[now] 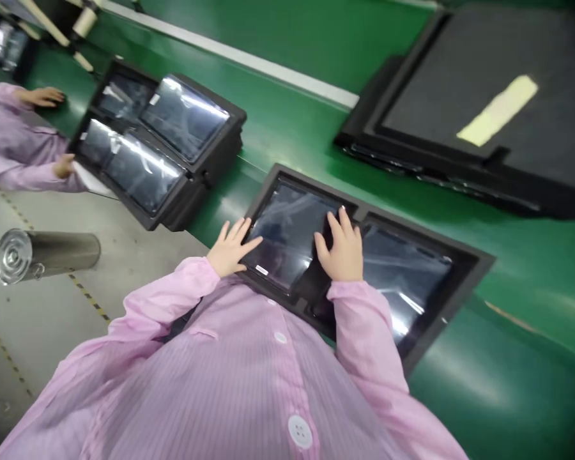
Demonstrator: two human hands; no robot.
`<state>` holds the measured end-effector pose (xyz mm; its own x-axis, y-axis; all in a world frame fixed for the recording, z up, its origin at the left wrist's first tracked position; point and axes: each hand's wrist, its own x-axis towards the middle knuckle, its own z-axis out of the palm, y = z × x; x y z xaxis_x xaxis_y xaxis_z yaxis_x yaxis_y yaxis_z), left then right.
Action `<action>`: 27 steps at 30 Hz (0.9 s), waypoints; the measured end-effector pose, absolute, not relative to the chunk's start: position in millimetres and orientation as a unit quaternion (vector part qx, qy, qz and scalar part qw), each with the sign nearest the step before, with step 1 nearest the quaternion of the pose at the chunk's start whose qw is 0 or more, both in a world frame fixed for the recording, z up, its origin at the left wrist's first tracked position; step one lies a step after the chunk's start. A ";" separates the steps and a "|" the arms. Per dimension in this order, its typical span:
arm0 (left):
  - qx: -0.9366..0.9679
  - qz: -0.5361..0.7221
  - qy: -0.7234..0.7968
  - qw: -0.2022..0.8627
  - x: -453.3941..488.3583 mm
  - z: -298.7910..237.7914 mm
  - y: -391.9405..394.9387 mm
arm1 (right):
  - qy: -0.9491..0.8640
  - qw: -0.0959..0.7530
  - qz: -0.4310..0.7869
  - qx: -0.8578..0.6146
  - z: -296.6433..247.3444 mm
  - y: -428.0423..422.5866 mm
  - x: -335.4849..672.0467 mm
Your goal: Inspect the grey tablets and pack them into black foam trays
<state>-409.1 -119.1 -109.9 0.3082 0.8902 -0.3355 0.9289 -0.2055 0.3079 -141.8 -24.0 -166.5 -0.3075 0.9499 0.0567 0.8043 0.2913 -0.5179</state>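
In front of me on the green table lies a black tray (472, 255) with two recesses. A dark, glossy screen panel (287, 223) sits in its left recess and another panel (407, 268) in its right one. My left hand (233, 246) rests at the tray's left edge with fingers spread, its fingertips by the left panel's side. My right hand (344, 246) is over the divider between the recesses, fingers apart, near the left panel's right edge. Neither hand grips anything that I can see. A small white label shows at the left panel's lower corner.
Stacked black trays (196, 185) with several panels stand to the left, beside a co-worker's hands (43, 97). At the upper right, more black trays (426, 83) carry a pale yellow strip (501, 110). A metal cylinder (62, 249) stands on the floor at the left.
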 end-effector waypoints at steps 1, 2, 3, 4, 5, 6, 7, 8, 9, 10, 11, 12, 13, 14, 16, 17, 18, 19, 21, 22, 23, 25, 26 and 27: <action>0.775 -0.004 0.591 0.222 -412.0 -113.9 -123.0 | -0.780 0.183 0.194 -0.566 -170.0 -26.1 -141.3; 0.772 0.042 0.600 0.205 -415.7 -117.6 -128.0 | -0.778 0.186 0.187 -0.570 -173.1 -27.4 -141.0; 0.764 0.089 0.612 0.183 -420.3 -120.5 -134.0 | -0.777 0.189 0.179 -0.573 -175.6 -28.2 -140.8; 0.753 0.133 0.625 0.158 -426.0 -122.2 -140.7 | -0.776 0.192 0.172 -0.576 -177.5 -28.6 -140.5; 0.737 0.172 0.640 0.131 -433.2 -122.6 -147.8 | -0.775 0.196 0.167 -0.577 -178.8 -28.6 -140.3; 0.717 0.205 0.658 0.104 -442.2 -121.6 -155.0 | -0.775 0.199 0.165 -0.577 -179.6 -28.4 -139.9; 0.692 0.236 0.678 0.075 -453.2 -119.4 -162.1 | -0.774 0.202 0.162 -0.578 -180.1 -28.0 -139.4; 0.661 0.271 0.698 0.043 -466.2 -116.4 -168.8 | -0.772 0.206 0.161 -0.580 -180.5 -27.3 -138.7; 0.625 0.302 0.719 0.007 -481.0 -112.7 -175.0 | -0.770 0.210 0.161 -0.581 -180.7 -26.4 -138.0; 0.579 0.336 0.742 -0.026 -497.4 -108.9 -180.8 | -0.767 0.214 0.162 -0.583 -180.7 -25.4 -137.3; 0.518 0.374 0.767 -0.052 -515.1 -105.3 -186.1 | -0.764 0.219 0.167 -0.584 -180.5 -24.3 -136.5; 0.435 0.426 0.791 -0.066 -533.8 -102.1 -190.8 | -0.760 0.226 0.175 -0.584 -179.8 -23.2 -135.8; 0.332 0.485 0.806 -0.067 -553.2 -99.6 -195.1 | -0.754 0.235 0.188 -0.584 -178.5 -22.1 -135.1; 0.226 0.540 0.808 -0.060 -573.1 -97.8 -199.0 | -0.741 0.248 0.203 -0.590 -176.2 -21.1 -134.7; 0.053 0.617 0.784 -0.040 -613.1 -97.0 -206.0 | -0.689 0.285 0.237 -0.624 -168.0 -18.7 -136.0; 0.004 0.633 0.774 -0.034 -632.9 -98.2 -209.4 | -0.654 0.305 0.251 -0.646 -161.7 -16.9 -138.4; -0.028 0.640 0.767 -0.027 -652.5 -100.6 -212.5 | -0.619 0.325 0.262 -0.666 -153.8 -14.2 -142.9; -0.052 0.643 0.764 -0.013 -671.8 -104.2 -215.3 | -0.590 0.343 0.268 -0.680 -144.4 -10.4 -150.0; -0.102 0.650 0.753 0.036 -710.1 -115.0 -218.7 | -0.568 0.375 0.270 -0.682 -122.3 1.6 -174.4; -0.122 0.651 0.746 0.066 -729.5 -122.0 -218.5 | -0.569 0.389 0.266 -0.674 -110.3 9.7 -192.7; -0.137 0.652 0.740 0.096 -749.4 -130.0 -216.5 | -0.574 0.405 0.262 -0.662 -98.3 19.2 -215.5; -0.150 0.650 0.729 0.154 -791.1 -147.9 -206.2 | -0.588 0.434 0.252 -0.634 -75.5 40.6 -274.2; -0.151 0.647 0.724 0.184 -812.8 -157.3 -197.9 | -0.595 0.448 0.250 -0.619 -65.0 52.0 -309.6; -0.149 0.643 0.720 0.215 -834.7 -166.6 -187.6 | -0.603 0.459 0.251 -0.602 -55.2 63.3 -348.2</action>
<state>-834.7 -187.6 -166.6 -0.8633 0.0619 -0.5009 -0.4907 0.1292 0.8617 -348.2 63.3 -55.2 0.1462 0.9565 0.2525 0.4957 0.1500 -0.8555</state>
